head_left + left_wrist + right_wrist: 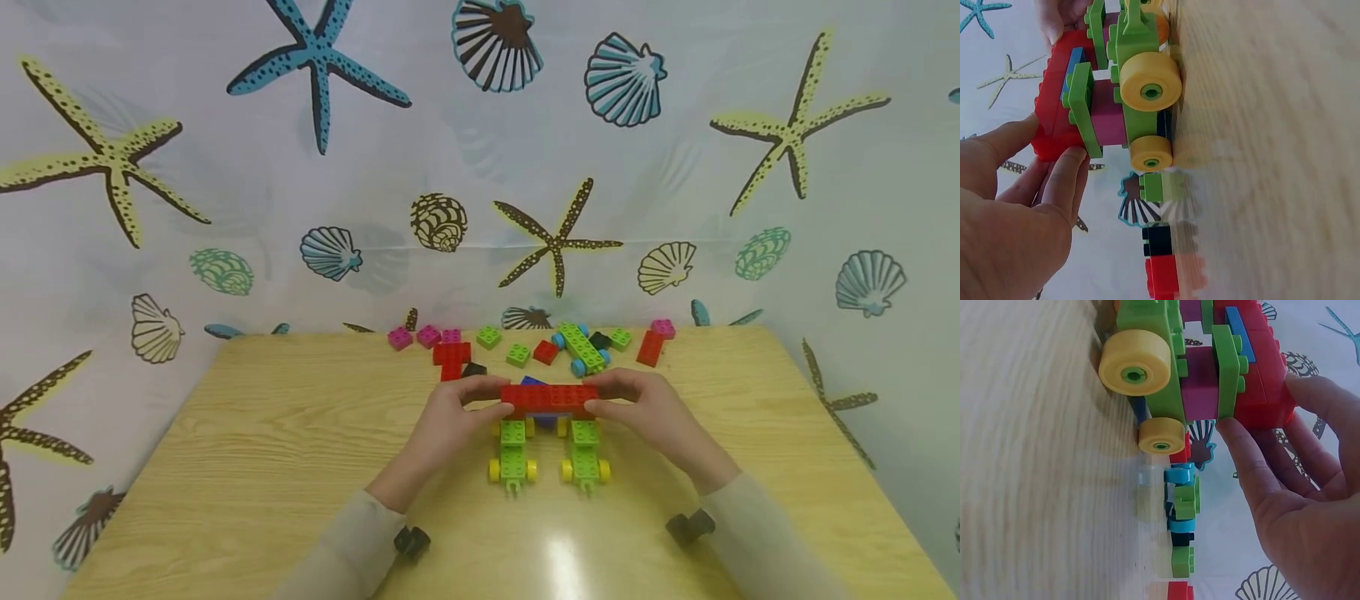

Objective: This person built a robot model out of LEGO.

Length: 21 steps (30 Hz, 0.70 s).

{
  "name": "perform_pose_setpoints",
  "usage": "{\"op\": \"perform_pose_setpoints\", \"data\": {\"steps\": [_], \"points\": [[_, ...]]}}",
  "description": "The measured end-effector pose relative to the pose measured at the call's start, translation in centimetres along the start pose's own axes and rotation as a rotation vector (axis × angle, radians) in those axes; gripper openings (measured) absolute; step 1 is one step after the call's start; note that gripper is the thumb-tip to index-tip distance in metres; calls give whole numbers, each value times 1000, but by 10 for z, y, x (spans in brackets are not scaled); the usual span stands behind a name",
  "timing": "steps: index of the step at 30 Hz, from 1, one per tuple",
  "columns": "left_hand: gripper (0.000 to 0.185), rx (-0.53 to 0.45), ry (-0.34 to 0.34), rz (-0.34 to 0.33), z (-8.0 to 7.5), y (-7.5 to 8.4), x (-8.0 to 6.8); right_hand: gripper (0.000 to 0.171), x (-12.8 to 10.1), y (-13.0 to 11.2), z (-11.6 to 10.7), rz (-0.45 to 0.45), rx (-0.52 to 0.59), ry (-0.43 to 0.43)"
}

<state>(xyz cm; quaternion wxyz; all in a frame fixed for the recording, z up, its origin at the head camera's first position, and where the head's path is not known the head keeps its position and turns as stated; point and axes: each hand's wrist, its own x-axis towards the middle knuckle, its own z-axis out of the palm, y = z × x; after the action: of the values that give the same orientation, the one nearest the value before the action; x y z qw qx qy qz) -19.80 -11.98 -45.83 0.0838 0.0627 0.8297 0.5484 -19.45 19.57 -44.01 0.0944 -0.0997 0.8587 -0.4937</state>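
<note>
A bar of red bricks (551, 397) lies across two green wheeled bases, the left base (513, 463) and the right base (585, 463), both with yellow wheels. In the left wrist view, a purple brick (1108, 107) and a green plate (1080, 103) stand between base and bar. A blue plate (1239, 332) shows against the bar's side. My left hand (448, 421) holds the bar's left end between thumb and fingers. My right hand (654, 412) grips its right end the same way. Part of something blue (533, 381) shows behind the bar.
Along the back of the wooden table (300, 433) lie loose bricks: pink (401, 337), green (517, 355), red (650, 348) and black ones. A green car with blue wheels (581, 347) stands among them. Behind hangs a patterned curtain (465, 283).
</note>
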Motion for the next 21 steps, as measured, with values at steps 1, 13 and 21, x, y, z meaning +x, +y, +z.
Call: {"op": "perform_pose_setpoints", "data": {"steps": [1,13,21], "points": [[36,-1,2,2,-2,-1,0,40,2,-1,1,1,11,-5],[33,20,-20,-21,-15,-4,-17,37,-3,-7,10,7,51,-52],[32,25,-28,-14,-17,-3,-19,36,-7,-7,14,7,33,-36]]}}
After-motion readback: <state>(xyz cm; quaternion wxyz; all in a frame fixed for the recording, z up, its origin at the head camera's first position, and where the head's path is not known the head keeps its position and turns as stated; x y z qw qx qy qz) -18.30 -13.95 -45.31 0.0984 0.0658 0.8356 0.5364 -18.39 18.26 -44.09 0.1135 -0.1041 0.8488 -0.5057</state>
